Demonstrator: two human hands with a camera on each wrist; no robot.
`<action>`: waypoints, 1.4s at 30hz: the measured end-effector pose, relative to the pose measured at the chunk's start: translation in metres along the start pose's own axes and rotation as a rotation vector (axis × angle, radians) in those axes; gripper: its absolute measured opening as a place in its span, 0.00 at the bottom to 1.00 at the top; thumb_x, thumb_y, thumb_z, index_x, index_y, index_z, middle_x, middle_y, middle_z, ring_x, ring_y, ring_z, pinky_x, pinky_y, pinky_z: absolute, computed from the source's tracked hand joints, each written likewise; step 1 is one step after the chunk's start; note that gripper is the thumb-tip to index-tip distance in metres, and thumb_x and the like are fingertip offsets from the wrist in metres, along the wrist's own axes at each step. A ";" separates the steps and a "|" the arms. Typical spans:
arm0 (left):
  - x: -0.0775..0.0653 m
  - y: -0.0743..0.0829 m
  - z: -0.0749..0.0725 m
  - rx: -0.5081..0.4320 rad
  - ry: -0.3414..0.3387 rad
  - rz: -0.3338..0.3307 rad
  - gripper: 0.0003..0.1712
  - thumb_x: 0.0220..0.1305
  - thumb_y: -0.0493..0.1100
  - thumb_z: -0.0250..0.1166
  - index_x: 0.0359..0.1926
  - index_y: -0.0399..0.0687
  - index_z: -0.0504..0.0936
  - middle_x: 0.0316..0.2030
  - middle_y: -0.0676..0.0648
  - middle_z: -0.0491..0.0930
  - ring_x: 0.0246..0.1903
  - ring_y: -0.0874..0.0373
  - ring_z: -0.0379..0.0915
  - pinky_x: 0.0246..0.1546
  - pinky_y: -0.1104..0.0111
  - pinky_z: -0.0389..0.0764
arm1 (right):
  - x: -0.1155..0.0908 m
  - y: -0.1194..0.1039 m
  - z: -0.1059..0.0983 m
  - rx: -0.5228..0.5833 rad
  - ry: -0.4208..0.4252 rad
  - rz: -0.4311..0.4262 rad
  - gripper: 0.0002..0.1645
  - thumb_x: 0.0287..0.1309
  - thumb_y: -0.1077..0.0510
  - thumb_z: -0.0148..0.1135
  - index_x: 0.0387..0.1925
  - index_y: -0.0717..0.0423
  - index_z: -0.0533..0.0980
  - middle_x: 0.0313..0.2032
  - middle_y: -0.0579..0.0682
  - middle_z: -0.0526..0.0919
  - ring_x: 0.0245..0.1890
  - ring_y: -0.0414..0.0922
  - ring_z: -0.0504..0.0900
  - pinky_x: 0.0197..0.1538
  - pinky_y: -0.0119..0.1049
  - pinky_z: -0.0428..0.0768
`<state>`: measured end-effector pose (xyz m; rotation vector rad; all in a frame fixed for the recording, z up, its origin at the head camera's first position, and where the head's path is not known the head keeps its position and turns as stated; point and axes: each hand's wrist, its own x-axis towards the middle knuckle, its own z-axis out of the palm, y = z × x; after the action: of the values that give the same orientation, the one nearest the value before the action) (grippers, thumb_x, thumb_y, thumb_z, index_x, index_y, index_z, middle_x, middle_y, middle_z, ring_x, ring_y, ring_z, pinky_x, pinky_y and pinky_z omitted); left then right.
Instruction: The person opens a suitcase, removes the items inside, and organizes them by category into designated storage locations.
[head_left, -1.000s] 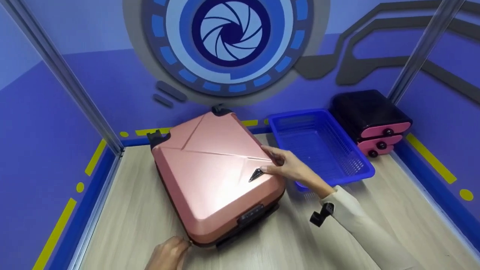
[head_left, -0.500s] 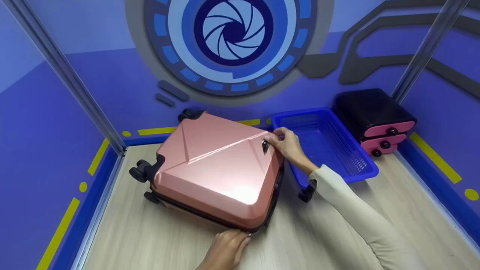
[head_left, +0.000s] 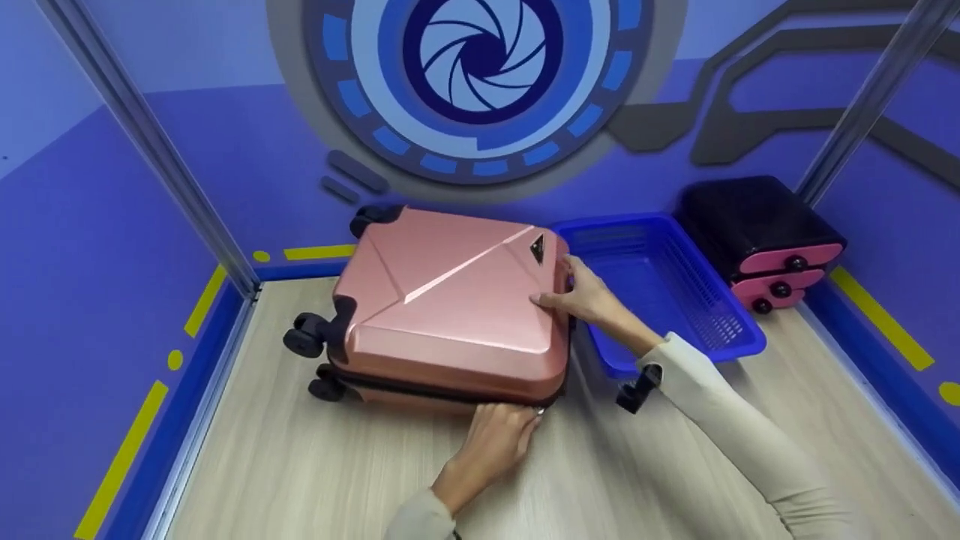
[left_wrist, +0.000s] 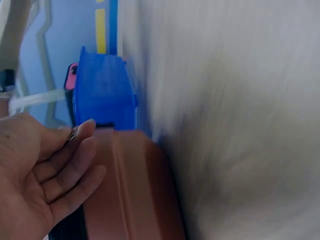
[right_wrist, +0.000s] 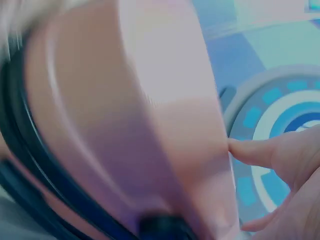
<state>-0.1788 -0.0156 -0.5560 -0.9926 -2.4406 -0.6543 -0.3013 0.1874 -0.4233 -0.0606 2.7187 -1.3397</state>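
A rose-pink hard-shell suitcase (head_left: 457, 285) lies flat on the wooden tabletop, its black wheels (head_left: 306, 335) toward the left. At its near right corner my left hand (head_left: 495, 442) pinches a small metal zipper pull (head_left: 539, 411) between thumb and index finger. In the left wrist view that zipper pull (left_wrist: 73, 134) shows only partly, and the other fingers lie loosely by the suitcase side. My right hand (head_left: 589, 296) rests on the right end, its thumb on the top face and its fingers extended by the side. The right wrist view shows the thumb (right_wrist: 250, 151) touching the shell's edge.
A blue plastic basket (head_left: 720, 352) stands right of the suitcase, close to its right end. Beyond it is a black case with pink drawer fronts (head_left: 761, 217). Blue panel walls (head_left: 217, 165) with metal corner posts enclose the tabletop (head_left: 300, 465).
The suitcase has turned counter-clockwise, its wheels swinging to the left and nearer. My left hand has travelled right and away with the near corner. My right hand has shifted along the right end.
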 end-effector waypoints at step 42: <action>0.017 0.007 0.014 -0.003 0.182 -0.117 0.11 0.61 0.37 0.76 0.23 0.48 0.84 0.19 0.53 0.77 0.18 0.59 0.77 0.18 0.67 0.74 | -0.008 0.027 0.008 0.258 -0.028 0.102 0.56 0.65 0.46 0.72 0.79 0.69 0.53 0.69 0.69 0.71 0.56 0.52 0.79 0.56 0.39 0.80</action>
<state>-0.1878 0.0057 -0.5561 -0.7595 -2.3502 -0.7526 -0.2922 0.1980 -0.4488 0.0797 2.4665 -1.6302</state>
